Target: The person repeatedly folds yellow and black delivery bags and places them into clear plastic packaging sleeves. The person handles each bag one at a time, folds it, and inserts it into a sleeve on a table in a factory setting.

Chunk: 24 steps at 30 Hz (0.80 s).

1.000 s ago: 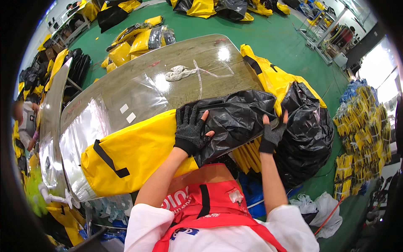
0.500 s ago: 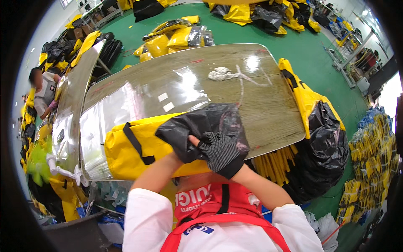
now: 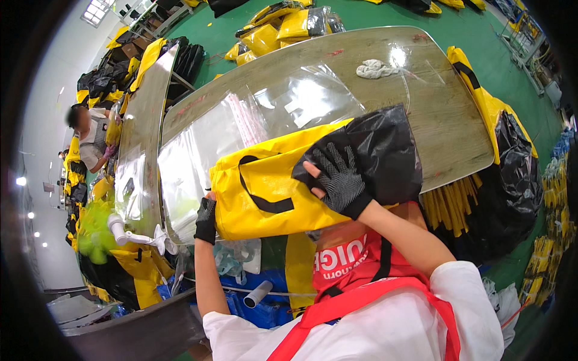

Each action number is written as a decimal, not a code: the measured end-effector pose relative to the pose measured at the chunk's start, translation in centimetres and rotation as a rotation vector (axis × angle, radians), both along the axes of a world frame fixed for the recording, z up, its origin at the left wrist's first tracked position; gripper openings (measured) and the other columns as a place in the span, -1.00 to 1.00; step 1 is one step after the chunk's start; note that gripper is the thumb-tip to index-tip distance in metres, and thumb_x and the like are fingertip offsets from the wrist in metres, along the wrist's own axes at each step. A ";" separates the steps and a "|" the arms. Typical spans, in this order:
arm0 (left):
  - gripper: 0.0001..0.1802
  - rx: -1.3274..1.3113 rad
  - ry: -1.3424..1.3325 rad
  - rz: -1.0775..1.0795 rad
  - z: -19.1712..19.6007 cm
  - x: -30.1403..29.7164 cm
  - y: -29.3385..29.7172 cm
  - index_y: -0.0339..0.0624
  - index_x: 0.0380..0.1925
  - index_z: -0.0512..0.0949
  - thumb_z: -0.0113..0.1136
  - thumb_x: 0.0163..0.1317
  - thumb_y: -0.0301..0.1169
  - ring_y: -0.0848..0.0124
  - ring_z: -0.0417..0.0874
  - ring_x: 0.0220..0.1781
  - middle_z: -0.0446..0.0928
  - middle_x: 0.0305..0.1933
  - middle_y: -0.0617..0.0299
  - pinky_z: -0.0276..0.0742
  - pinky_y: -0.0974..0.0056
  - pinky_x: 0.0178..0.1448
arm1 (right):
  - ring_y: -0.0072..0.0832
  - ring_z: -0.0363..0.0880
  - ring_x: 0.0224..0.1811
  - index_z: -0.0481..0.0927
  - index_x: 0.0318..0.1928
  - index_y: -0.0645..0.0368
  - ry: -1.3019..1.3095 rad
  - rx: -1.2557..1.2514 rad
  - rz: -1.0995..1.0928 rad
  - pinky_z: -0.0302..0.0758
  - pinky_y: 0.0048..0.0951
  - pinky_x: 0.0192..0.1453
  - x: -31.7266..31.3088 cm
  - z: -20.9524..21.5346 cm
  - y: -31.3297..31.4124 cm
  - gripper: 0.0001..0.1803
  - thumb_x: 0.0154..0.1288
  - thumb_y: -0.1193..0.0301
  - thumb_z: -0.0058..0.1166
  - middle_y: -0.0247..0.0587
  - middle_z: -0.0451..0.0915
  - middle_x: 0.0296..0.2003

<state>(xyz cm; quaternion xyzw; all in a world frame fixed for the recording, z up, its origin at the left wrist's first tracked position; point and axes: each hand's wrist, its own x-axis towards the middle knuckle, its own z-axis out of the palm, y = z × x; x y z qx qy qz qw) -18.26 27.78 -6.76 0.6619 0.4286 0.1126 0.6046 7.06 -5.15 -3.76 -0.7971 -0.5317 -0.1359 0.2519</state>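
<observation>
A folded yellow-and-black bag of shiny sheet material lies along the table's near edge. A black strap runs in a loop across its yellow part. At the bag's left end my left hand, in a black half-finger glove, is closed on the edge; some of its fingers are hidden. My right hand, in a matching dotted glove, lies flat with spread fingers on the bag, where the black part folds over the yellow. Beyond the bag, clear plastic sleeves are spread on the table.
The wood-patterned table bears a crumpled white cloth. Yellow-and-black bags hang over its right end. Wrapped bags are piled beyond it. A co-worker stands at far left, near a blurred green fan.
My left hand has gone from the black part to the bag's left end. The black part is laid out flatter to the right, and my right hand's fingers have spread. The view has shifted.
</observation>
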 end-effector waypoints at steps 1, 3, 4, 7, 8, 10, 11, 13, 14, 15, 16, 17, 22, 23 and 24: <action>-0.36 -0.225 -0.098 -0.001 3.4 1.7 -2.4 -0.31 0.18 0.27 0.07 0.26 -0.06 0.32 0.51 0.07 0.48 0.06 0.12 0.45 0.27 0.11 | -0.08 0.15 0.27 0.49 0.00 0.03 -0.020 -0.069 -0.019 -0.06 0.13 0.33 -0.3 -0.3 0.2 -0.53 0.13 0.06 0.02 -0.07 0.34 0.14; -0.34 -0.530 -0.185 -0.021 6.1 1.5 -3.0 -0.26 0.22 0.24 0.12 0.24 -0.09 0.32 0.50 0.10 0.44 0.11 0.16 0.44 0.28 0.15 | -0.03 0.09 0.30 0.42 0.09 -0.03 0.174 -0.259 -0.012 -0.18 0.21 0.35 -0.6 1.8 1.4 -0.51 0.14 0.12 -0.01 -0.06 0.30 0.16; -0.32 -0.469 -0.219 -0.070 6.8 1.2 -3.1 -0.26 0.23 0.22 0.13 0.23 -0.09 0.32 0.48 0.12 0.42 0.13 0.15 0.41 0.28 0.17 | -0.02 0.08 0.31 0.39 0.12 -0.04 0.256 -0.377 -0.018 -0.20 0.23 0.35 -0.9 3.2 2.0 -0.49 0.14 0.13 -0.01 -0.06 0.29 0.16; -0.23 -0.214 -0.261 -0.258 10.1 2.1 -4.6 -0.18 0.31 0.11 0.18 0.19 -0.14 0.28 0.36 0.24 0.29 0.26 0.15 0.30 0.26 0.28 | -0.01 0.06 0.31 0.35 0.17 -0.08 0.162 -0.189 -0.108 -0.24 0.27 0.34 -2.2 1.2 2.3 -0.47 0.15 0.17 -0.03 -0.05 0.27 0.16; -0.23 -0.206 -0.272 -0.247 10.4 2.3 -4.7 -0.16 0.32 0.09 0.19 0.18 -0.16 0.28 0.36 0.24 0.28 0.27 0.14 0.30 0.25 0.28 | -0.01 0.06 0.32 0.33 0.19 -0.08 0.124 -0.090 -0.119 -0.25 0.28 0.34 -2.5 0.6 2.3 -0.46 0.15 0.18 -0.03 -0.05 0.26 0.17; -0.21 -0.189 -0.294 -0.224 11.3 2.9 -5.5 -0.14 0.33 0.05 0.19 0.16 -0.21 0.26 0.35 0.25 0.25 0.28 0.13 0.31 0.24 0.28 | 0.01 0.02 0.34 0.25 0.26 -0.09 0.158 -0.138 -0.106 -0.33 0.28 0.35 -2.4 -0.6 2.9 -0.41 0.18 0.20 -0.04 -0.05 0.18 0.24; -0.20 -0.181 -0.305 -0.215 11.9 3.3 -6.1 -0.12 0.34 0.04 0.20 0.15 -0.24 0.26 0.35 0.25 0.24 0.29 0.12 0.31 0.23 0.28 | 0.02 0.00 0.35 0.23 0.27 -0.10 0.157 -0.154 -0.119 -0.35 0.28 0.36 -2.2 -0.9 3.2 -0.39 0.18 0.20 -0.04 -0.05 0.16 0.26; -0.17 -0.166 -0.328 -0.200 13.3 4.4 -7.2 -0.09 0.35 0.00 0.20 0.14 -0.29 0.24 0.34 0.26 0.21 0.30 0.10 0.32 0.21 0.28 | 0.00 -0.08 0.40 0.20 0.30 -0.10 0.172 -0.267 -0.175 -0.41 0.26 0.37 -2.6 -1.6 3.4 -0.38 0.21 0.15 -0.08 -0.06 0.07 0.33; -0.15 -0.148 -0.345 -0.183 14.3 4.8 -7.6 -0.08 0.36 -0.02 0.21 0.13 -0.31 0.24 0.34 0.27 0.20 0.31 0.09 0.32 0.21 0.28 | -0.01 -0.10 0.41 0.19 0.31 -0.10 0.183 -0.310 -0.175 -0.42 0.26 0.37 -2.7 -1.2 3.7 -0.37 0.22 0.14 -0.10 -0.07 0.07 0.33; -0.23 -0.283 -0.360 -0.135 15.5 5.6 -7.9 -0.11 0.31 0.12 0.20 0.07 -0.43 0.21 0.44 0.18 0.33 0.22 0.05 0.41 0.17 0.21 | -0.02 -0.11 0.41 0.19 0.31 -0.10 0.196 -0.358 -0.186 -0.43 0.26 0.37 -2.7 -0.7 3.6 -0.37 0.22 0.13 -0.11 -0.07 0.06 0.34; -0.27 -0.323 -0.374 -0.193 16.5 7.0 -8.9 -0.14 0.27 0.17 0.20 0.06 -0.45 0.21 0.48 0.13 0.37 0.17 0.05 0.44 0.17 0.18 | -0.03 -0.13 0.42 0.18 0.32 -0.09 0.212 -0.405 -0.199 -0.44 0.26 0.37 -2.6 -0.2 3.4 -0.37 0.23 0.11 -0.13 -0.07 0.05 0.35; -0.31 -0.366 -0.388 -0.256 17.7 9.4 -10.9 -0.16 0.24 0.22 0.19 0.04 -0.47 0.21 0.51 0.09 0.42 0.11 0.05 0.46 0.17 0.15 | -0.02 -0.10 0.41 0.19 0.31 -0.07 0.170 -0.438 -0.210 -0.39 0.25 0.38 -2.5 0.1 3.1 -0.38 0.26 0.06 -0.18 -0.08 0.05 0.35; -0.28 0.331 -0.523 -0.465 10.0 23.5 -24.3 -0.36 0.18 0.25 0.27 0.00 -0.35 0.07 0.57 -0.16 0.52 -0.09 -0.06 0.51 0.15 -0.02 | -0.08 0.05 0.35 0.24 0.26 -0.01 0.359 -0.243 -0.234 -0.18 0.02 0.40 -4.0 1.1 0.2 -0.45 0.32 0.10 -0.26 -0.07 0.16 0.29; -0.19 0.889 -0.476 -0.348 6.6 26.7 -27.8 -0.40 0.22 0.19 0.29 -0.02 -0.31 -0.03 0.57 -0.23 0.53 -0.13 -0.14 0.51 0.13 -0.10 | -0.08 0.07 0.34 0.25 0.26 0.00 0.343 -0.209 -0.214 -0.16 0.00 0.40 -4.6 0.0 -1.2 -0.46 0.32 0.09 -0.27 -0.06 0.18 0.29; -0.11 0.456 -0.295 -0.440 7.0 28.2 -30.8 -0.44 0.24 0.13 0.30 -0.06 -0.27 -0.10 0.57 -0.28 0.55 -0.25 -0.22 0.50 0.07 -0.17 | -0.08 0.08 0.33 0.26 0.25 0.01 0.348 -0.186 -0.204 -0.14 -0.01 0.40 -4.6 -0.8 -2.4 -0.46 0.32 0.09 -0.27 -0.05 0.19 0.28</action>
